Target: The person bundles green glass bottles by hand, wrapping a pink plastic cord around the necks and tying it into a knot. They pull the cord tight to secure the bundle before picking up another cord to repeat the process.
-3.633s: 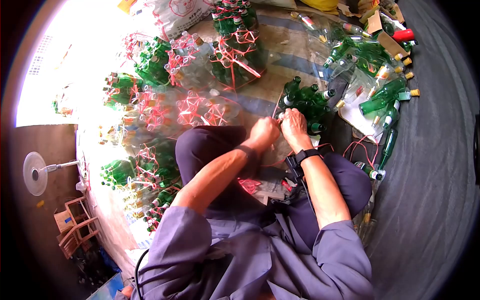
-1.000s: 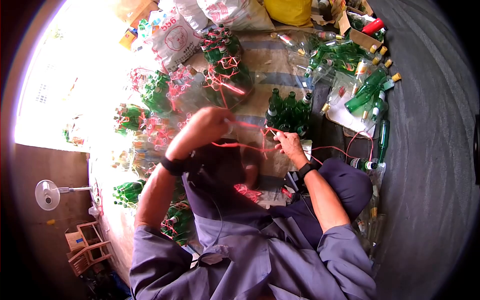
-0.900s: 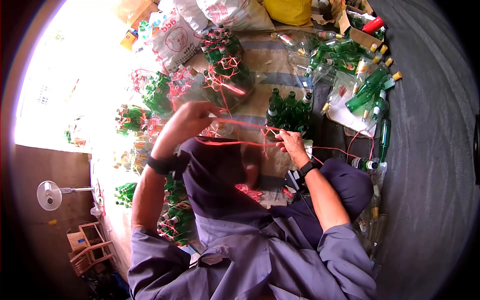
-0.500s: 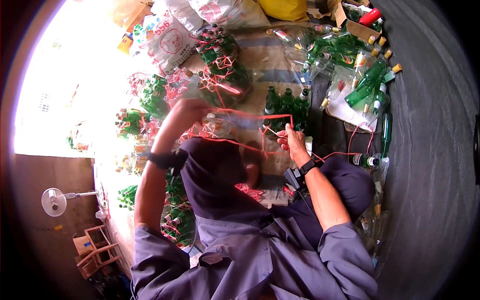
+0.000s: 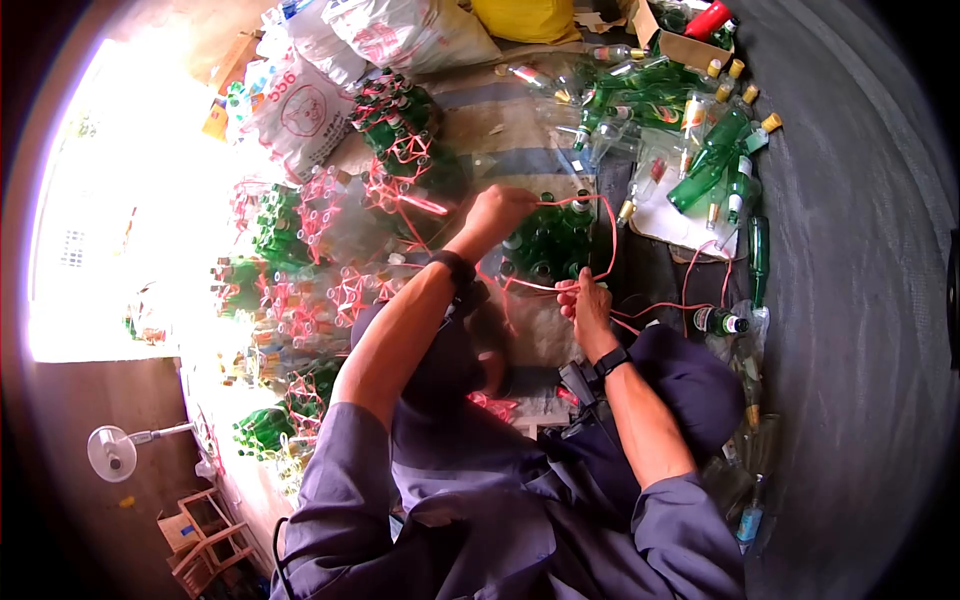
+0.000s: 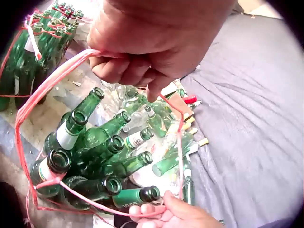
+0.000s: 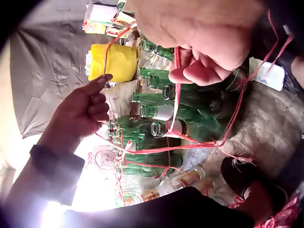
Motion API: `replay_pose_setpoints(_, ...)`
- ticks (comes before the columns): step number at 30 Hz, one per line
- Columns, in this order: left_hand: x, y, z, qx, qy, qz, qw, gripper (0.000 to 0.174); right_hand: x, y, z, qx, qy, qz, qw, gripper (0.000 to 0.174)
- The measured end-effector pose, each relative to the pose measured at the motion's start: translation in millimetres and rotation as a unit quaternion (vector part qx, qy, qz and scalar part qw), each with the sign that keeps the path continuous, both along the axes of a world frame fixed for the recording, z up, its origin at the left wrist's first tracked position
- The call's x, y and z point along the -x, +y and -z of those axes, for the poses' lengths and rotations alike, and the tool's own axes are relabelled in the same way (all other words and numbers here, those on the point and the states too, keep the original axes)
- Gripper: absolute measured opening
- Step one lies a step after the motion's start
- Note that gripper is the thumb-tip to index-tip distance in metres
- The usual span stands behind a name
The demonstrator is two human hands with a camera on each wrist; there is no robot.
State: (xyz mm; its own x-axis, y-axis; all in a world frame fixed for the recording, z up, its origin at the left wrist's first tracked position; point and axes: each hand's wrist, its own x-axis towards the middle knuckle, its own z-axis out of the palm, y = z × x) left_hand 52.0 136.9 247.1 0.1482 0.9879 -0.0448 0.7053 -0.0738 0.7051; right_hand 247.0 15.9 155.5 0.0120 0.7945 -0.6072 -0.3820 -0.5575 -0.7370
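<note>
1. Pink twine (image 6: 47,84) looped between your hands, close by green glass bottles (image 5: 550,245) clustered upright on a striped ground sheet (image 5: 510,125).
2. Your left hand (image 5: 500,212) pinched one stretch, raised beside the bottles.
3. Your right hand (image 5: 590,297) pinched another, just on their near side.

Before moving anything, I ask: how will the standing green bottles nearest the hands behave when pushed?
The green bottles look like glass, so probably fragile. Standing upright, outer ones may tip. Shiny sides could be slippery.
</note>
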Motion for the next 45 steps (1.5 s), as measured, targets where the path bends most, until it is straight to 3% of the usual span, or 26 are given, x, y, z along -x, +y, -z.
replay_pose_setpoints(4, -18.6, 31.1, 3.5, -0.006, 0.084, 0.013, 0.996, 0.024, -3.7, 1.1, 11.7, 0.025, -0.002, 0.034, 0.999, 0.050)
replay_pose_setpoints(14, -41.3, 83.5, 30.3, 0.044, 0.131, 0.030, 0.990, 0.024, -0.1, 1.6, 24.2, 0.054, 0.021, 0.069, 0.996, 0.052)
replay_pose_setpoints(19, -14.1, 110.5, 61.4, 0.112, 0.297, 0.006, 0.948, 0.025, -0.6, 2.4, 33.5, 0.086, 0.045, 0.085, 0.992, 0.049)
replay_pose_setpoints(22, 13.0, 114.7, 71.6, 0.201, 0.257, -0.048, 0.944, 0.025, -1.7, 0.8, 36.8, 0.091, 0.062, 0.085, 0.990, 0.046)
replay_pose_setpoints(26, 50.0, 95.7, 91.6, 0.166, 0.252, -0.042, 0.952, 0.023, -5.2, 4.8, 43.1, 0.100, 0.063, 0.076, 0.990, 0.042)
replay_pose_setpoints(27, 65.4, 93.6, 112.7, 0.012, 0.274, 0.097, 0.957, 0.022, -6.4, 6.6, 44.4, 0.116, 0.058, 0.081, 0.988, 0.041)
replay_pose_setpoints(28, 70.8, 90.2, 116.9, -0.142, 0.285, 0.232, 0.919, 0.021, -6.7, 7.1, 39.8, 0.115, 0.058, 0.080, 0.988, 0.041)
replay_pose_setpoints(29, 73.1, 84.3, 122.3, -0.142, 0.286, 0.230, 0.919, 0.021, -7.1, 7.7, 34.6, 0.125, 0.057, 0.088, 0.987, 0.036)
replay_pose_setpoints(31, 74.2, 61.9, 120.8, -0.030, 0.230, 0.095, 0.968, 0.020, -5.1, 9.2, 30.0, 0.134, 0.059, 0.093, 0.985, 0.031)
replay_pose_setpoints(32, 76.8, 56.0, 120.0, -0.030, 0.233, 0.094, 0.967, 0.020, -4.3, 8.4, 29.7, 0.135, 0.048, 0.078, 0.987, 0.032)
replay_pose_setpoints(34, 86.3, 43.9, 134.8, 0.145, 0.205, 0.052, 0.966, 0.020, -2.9, 3.1, 34.6, 0.137, 0.039, 0.060, 0.988, 0.033)
replay_pose_setpoints(35, 90.5, 38.7, 143.1, 0.173, 0.187, 0.057, 0.965, 0.021, -0.8, 1.1, 39.1, 0.136, 0.048, 0.058, 0.988, 0.037)
replay_pose_setpoints(36, 95.8, 34.2, 141.8, 0.103, 0.324, 0.201, 0.919, 0.024, 1.8, 0.4, 41.0, 0.133, 0.057, 0.056, 0.988, 0.040)
replay_pose_setpoints(39, 92.4, 3.6, 135.9, 0.261, 0.237, 0.080, 0.932, 0.022, 8.0, 0.3, 43.7, 0.147, 0.061, 0.056, 0.986, 0.050)
replay_pose_setpoints(40, 98.0, -4.7, 141.2, 0.207, 0.302, 0.154, 0.918, 0.020, 10.7, 0.8, 43.1, 0.145, 0.062, 0.052, 0.986, 0.050)
replay_pose_setpoints(42, 94.9, -27.2, 139.3, 0.171, 0.258, 0.043, 0.950, 0.017, 16.1, 0.3, 42.4, 0.139, 0.069, 0.060, 0.986, 0.059)
replay_pose_setpoints(45, 103.7, -54.6, 163.5, 0.176, 0.272, 0.104, 0.940, 0.014, 20.0, -0.8, 40.1, 0.142, 0.092, 0.062, 0.984, 0.060)
